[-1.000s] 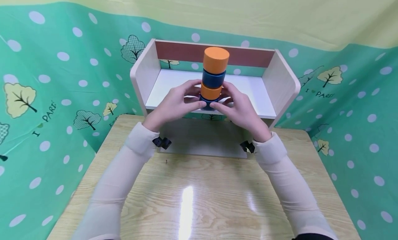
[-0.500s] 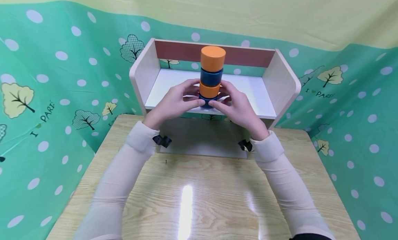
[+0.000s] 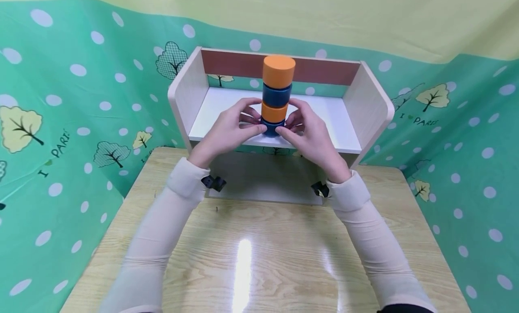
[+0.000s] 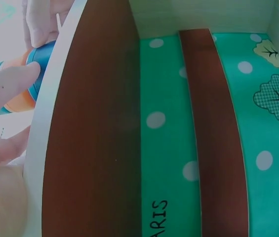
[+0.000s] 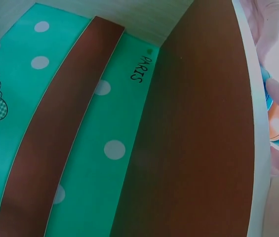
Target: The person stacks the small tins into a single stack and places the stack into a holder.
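A tall upright stack of cylinders stands between the two hands at the front of the shelf unit's white upper board. From the top down it runs: a wide orange cylinder (image 3: 279,72), a dark blue cylinder (image 3: 276,96), a smaller orange cylinder (image 3: 274,112) and a bottom dark blue cylinder (image 3: 270,128). The left hand (image 3: 227,130) holds the stack's lower part from the left, its thumb on the bottom blue cylinder. From the right, the right hand (image 3: 312,135) does likewise. Fingertips behind the stack are partly hidden. Whether its base touches the board cannot be told.
The shelf unit (image 3: 330,119) has raised side panels and a reddish-brown back strip (image 3: 239,62). Its lower level lies below the wrists. A wooden table (image 3: 284,259) extends in front. A green dotted curtain (image 3: 73,124) hangs around. The board's underside (image 4: 95,123) fills much of both wrist views.
The stack and both hands have shifted slightly left and farther back over the white board. Both hands stay around the stack's lower part.
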`<state>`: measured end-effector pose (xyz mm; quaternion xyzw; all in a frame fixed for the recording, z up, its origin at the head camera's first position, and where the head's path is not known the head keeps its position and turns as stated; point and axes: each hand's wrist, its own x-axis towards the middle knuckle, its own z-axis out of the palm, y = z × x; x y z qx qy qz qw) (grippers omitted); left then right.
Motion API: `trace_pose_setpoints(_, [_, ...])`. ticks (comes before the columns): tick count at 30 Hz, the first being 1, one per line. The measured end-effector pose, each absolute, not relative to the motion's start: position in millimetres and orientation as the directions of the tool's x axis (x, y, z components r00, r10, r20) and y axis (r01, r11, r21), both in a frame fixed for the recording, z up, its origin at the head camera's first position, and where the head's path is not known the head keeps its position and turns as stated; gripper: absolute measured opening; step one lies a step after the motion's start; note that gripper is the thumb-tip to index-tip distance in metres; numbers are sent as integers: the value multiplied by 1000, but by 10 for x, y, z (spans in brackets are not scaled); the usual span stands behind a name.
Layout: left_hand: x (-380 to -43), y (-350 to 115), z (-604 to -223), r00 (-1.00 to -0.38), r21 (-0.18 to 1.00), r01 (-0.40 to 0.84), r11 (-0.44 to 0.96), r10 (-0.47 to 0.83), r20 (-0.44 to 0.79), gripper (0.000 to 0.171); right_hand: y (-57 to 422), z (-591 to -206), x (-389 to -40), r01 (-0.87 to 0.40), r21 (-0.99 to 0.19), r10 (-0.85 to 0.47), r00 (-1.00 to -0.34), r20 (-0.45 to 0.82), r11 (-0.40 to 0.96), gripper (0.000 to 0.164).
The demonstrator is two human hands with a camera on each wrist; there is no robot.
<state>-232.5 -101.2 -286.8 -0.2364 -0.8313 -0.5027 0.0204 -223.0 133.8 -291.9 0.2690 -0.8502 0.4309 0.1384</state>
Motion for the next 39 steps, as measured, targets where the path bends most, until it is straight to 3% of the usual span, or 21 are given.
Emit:
trace_pose_setpoints(27, [-2300, -1002, -2856, -896, 847, 384, 368, 370, 245, 71, 1344, -2928, -2236, -585, -656, -366, -811, 457, 477, 71])
trace_pose_setpoints(39, [-2305, -1015, -2859, -886, 853, 373, 366, 412, 211, 76, 1302, -2932, -2223, -563, -624, -430, -824, 370, 542, 75])
